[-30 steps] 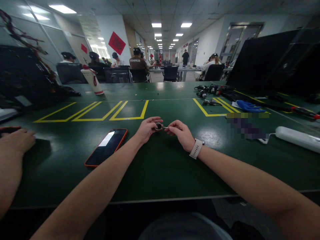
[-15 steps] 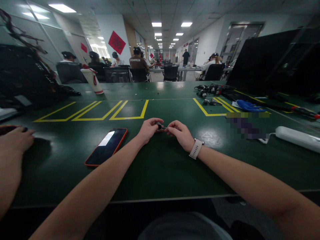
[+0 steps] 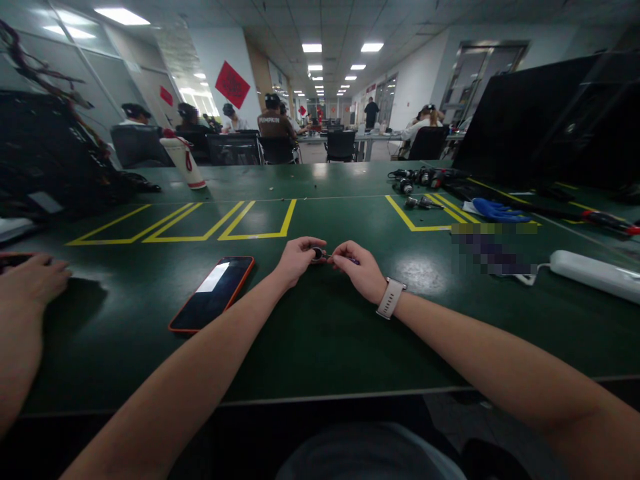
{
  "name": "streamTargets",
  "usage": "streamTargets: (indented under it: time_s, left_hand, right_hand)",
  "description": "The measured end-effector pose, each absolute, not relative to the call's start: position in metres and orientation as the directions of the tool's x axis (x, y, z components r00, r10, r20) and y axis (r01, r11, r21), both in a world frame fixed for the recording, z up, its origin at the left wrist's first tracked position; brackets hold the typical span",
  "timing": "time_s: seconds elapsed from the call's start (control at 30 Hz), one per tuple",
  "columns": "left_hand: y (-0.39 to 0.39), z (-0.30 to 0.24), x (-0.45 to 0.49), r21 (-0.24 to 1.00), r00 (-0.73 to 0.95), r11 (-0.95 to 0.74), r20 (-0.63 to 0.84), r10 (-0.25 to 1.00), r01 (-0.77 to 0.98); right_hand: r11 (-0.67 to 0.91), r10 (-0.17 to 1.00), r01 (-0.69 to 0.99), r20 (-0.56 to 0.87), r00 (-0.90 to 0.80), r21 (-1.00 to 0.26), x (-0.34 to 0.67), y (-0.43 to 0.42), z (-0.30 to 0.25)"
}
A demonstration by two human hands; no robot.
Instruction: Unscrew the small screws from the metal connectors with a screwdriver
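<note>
The left hand (image 3: 297,259) pinches a small round part (image 3: 317,254) over the worktop (image 3: 325,347), right of the phone (image 3: 213,300); the right hand (image 3: 365,270) pinches a thin tool (image 3: 355,261) toward it — a loose grip could let the tool slip.

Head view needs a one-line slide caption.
Left hand holds a small round part, right hand a thin tool, over a green table.

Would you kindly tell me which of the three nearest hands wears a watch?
The person's right hand wears it, on a pale strap; the person's left hand and the co-worker's hand at the picture's left edge show none.
</note>
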State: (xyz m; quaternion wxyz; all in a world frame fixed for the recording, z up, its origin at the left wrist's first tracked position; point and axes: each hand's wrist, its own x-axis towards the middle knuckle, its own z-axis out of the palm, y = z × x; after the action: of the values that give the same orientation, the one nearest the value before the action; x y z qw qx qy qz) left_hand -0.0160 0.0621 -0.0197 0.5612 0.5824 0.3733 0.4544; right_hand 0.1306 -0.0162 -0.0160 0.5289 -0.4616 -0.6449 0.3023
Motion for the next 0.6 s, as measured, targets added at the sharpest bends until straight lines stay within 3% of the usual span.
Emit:
streamTargets:
  time_s: [0.4, 0.6]
  left_hand:
    - [0.056, -0.01, -0.018, 0.991, 0.394, -0.019, 0.069, 0.917, -0.13]
    - [0.053, -0.013, -0.015, 0.993, 0.413, -0.034, 0.077, 0.907, -0.112]
  right_hand:
    - [0.475, 0.836, 0.602, 0.542, -0.082, -0.642, 0.126, -0.031, -0.008]
    - [0.432, 0.855, 0.593, 0.518, -0.029, -0.68, 0.126, -0.031, -0.004]
